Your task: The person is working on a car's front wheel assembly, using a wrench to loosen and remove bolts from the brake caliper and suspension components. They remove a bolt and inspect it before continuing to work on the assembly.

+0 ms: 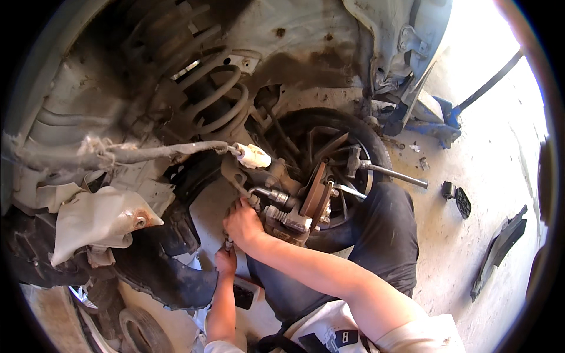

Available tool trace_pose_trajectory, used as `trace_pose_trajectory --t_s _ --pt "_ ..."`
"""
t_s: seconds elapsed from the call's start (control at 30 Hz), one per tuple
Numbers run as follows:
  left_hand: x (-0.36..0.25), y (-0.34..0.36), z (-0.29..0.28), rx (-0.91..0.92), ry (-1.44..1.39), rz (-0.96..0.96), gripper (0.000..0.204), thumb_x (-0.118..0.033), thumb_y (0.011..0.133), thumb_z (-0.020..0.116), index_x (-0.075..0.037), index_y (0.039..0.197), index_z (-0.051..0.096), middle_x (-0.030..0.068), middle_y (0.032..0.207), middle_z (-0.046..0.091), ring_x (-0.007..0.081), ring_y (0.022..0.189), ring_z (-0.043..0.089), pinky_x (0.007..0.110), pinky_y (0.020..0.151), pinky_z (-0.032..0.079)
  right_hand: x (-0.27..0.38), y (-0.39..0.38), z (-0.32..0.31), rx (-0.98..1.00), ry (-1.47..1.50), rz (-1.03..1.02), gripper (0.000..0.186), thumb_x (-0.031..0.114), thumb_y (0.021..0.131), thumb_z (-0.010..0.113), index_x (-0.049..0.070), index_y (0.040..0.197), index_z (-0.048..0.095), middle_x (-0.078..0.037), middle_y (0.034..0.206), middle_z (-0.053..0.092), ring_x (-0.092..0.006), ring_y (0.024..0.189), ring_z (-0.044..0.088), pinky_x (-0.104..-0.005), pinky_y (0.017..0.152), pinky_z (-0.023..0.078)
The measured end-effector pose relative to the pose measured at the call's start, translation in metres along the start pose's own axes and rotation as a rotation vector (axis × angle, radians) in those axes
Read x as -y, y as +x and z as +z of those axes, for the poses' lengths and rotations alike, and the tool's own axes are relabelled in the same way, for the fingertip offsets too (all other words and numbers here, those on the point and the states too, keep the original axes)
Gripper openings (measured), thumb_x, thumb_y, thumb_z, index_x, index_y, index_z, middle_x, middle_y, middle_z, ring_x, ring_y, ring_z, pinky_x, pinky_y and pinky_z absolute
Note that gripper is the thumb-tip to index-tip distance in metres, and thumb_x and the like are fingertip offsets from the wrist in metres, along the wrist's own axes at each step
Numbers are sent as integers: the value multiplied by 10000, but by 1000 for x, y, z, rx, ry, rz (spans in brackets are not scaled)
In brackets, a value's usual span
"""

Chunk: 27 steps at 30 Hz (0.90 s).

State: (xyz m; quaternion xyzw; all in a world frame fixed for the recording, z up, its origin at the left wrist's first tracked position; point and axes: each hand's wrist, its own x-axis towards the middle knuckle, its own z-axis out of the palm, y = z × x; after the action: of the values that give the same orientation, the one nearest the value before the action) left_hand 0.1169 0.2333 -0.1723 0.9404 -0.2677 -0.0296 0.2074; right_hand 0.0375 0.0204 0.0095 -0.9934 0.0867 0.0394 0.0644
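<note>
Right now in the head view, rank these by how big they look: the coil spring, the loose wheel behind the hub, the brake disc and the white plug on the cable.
1. Loose wheel, partly hidden.
2. Coil spring; it sits farther back, so the gap to the wheel is unsure.
3. Brake disc, seen nearly edge-on.
4. White plug, plainly smallest.

Bare forearms below short white shirt sleeves point(412, 335), dark grey dusty trousers point(382, 235), and a black strap point(276, 341) at the waist.

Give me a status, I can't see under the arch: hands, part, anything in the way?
Right hand on rusty brake caliper. Left hand gripping small dark tool below. Black wheel close behind.
</note>
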Motion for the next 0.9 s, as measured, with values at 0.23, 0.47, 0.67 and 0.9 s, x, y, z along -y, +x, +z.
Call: trace_pose_trajectory --t_s 0.23,0.47,0.67,0.9 --pt "-34 -11 -61 154 20 -50 350 -283 895 640 28 736 644 248 663 610 436 678 634 490 604 480 -2 -5 8 -220 40 38 262 167 855 536 16 998 695 -110 1000 679 -250 1046 592 -400 1031 328" --pt "-32 -55 -105 215 -95 -11 362 -282 935 592 42 774 596 228 643 558 399 599 559 441 595 442 -2 -2 15 -168 141 -18 257 187 867 507 71 946 723 -97 956 699 -244 1037 601 -402 1038 339" --pt "-33 -60 -112 202 -73 -28 444 -307 985 523 56 730 540 213 585 504 269 532 415 426 543 385 -3 -3 17 -244 185 -15 262 199 880 487 85 873 723 -85 919 703 -244 1024 611 -408 1043 339" --pt "-41 -59 -120 251 -56 -101 442 -331 983 523 58 784 587 226 634 560 334 574 507 437 574 421 -4 -2 21 -318 215 -10 271 214 889 491 96 820 724 -84 887 703 -239 999 621 -415 1041 344"
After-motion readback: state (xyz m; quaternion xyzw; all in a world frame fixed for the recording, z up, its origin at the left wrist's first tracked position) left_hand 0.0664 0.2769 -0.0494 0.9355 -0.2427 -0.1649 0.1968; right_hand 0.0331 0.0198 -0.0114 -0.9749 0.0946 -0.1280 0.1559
